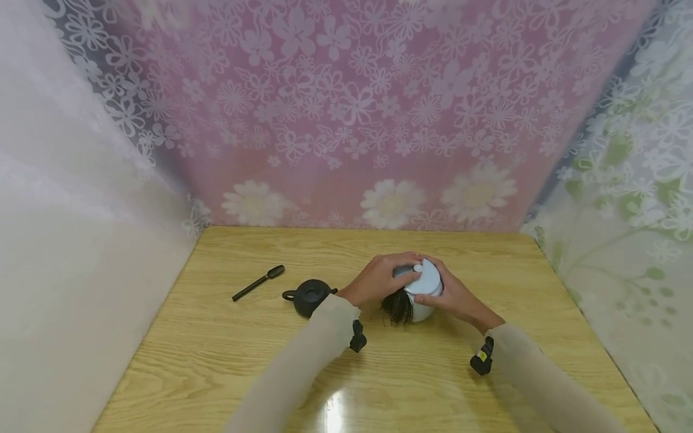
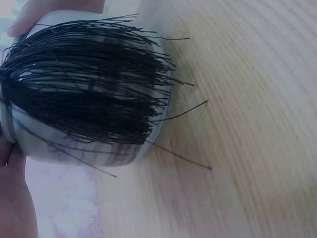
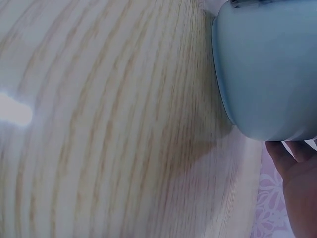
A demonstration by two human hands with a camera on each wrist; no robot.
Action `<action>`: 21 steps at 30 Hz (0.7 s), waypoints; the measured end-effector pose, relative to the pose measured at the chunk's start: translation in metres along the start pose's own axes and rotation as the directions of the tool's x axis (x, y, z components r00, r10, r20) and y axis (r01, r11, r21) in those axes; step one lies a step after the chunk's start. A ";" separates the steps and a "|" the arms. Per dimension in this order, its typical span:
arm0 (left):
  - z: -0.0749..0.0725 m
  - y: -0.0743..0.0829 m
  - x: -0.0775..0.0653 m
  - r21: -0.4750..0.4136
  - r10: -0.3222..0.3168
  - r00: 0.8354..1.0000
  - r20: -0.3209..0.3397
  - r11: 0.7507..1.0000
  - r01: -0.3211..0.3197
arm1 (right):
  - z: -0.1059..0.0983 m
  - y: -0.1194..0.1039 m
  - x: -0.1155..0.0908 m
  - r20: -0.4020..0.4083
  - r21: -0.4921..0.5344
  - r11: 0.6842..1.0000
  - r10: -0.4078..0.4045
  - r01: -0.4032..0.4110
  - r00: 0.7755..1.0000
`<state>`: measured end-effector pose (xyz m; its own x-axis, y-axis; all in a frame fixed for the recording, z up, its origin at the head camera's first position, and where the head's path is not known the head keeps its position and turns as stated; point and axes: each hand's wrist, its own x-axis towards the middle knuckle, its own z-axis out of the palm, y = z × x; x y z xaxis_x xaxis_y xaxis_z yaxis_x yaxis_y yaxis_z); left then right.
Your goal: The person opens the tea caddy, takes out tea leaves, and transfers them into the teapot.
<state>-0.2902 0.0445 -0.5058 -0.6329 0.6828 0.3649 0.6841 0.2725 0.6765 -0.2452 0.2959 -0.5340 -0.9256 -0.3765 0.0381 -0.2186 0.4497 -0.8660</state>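
Note:
A pale blue-white lidded jar (image 1: 420,313) stands on the wooden table between both hands. My left hand (image 1: 381,278) holds its upper left side, thumb near the round knob on the pale lid (image 1: 430,278). My right hand (image 1: 457,297) grips the jar's right side, thumb in front and fingers round the back. From the neck a black tassel (image 1: 397,308) hangs down, its strands spread over the dark-marked wall in the left wrist view. The right wrist view shows the smooth jar wall (image 3: 267,74), with fingertips of a hand (image 3: 302,183) against it.
A small black teapot (image 1: 311,296) sits just left of my left forearm. Farther left lies a black spoon-like utensil (image 1: 258,284) with a long handle. Patterned cloth (image 1: 357,120) hangs behind the table (image 1: 433,373) and along both sides.

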 end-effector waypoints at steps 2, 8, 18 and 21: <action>-0.005 0.000 -0.002 0.004 -0.008 0.999 0.032 1.000 0.008 | 0.001 -0.001 0.001 0.003 0.001 1.000 0.001 -0.001 1.000; -0.021 -0.006 -0.009 0.030 -0.085 0.990 0.110 0.996 0.082 | 0.004 -0.004 0.005 0.011 -0.008 1.000 0.007 -0.007 1.000; -0.053 -0.015 -0.019 0.101 -0.084 0.995 0.062 0.992 0.077 | -0.002 -0.008 0.003 -0.029 -0.083 0.996 0.012 -0.014 1.000; -0.070 -0.018 -0.024 0.147 -0.111 0.994 0.005 0.983 0.109 | -0.007 -0.011 0.000 -0.046 -0.087 0.996 0.006 -0.010 0.999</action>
<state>-0.3124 -0.0245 -0.4818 -0.7033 0.6515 0.2845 0.6566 0.4420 0.6111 -0.2455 0.2965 -0.5214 -0.9401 -0.3362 0.0560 -0.2356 0.5222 -0.8197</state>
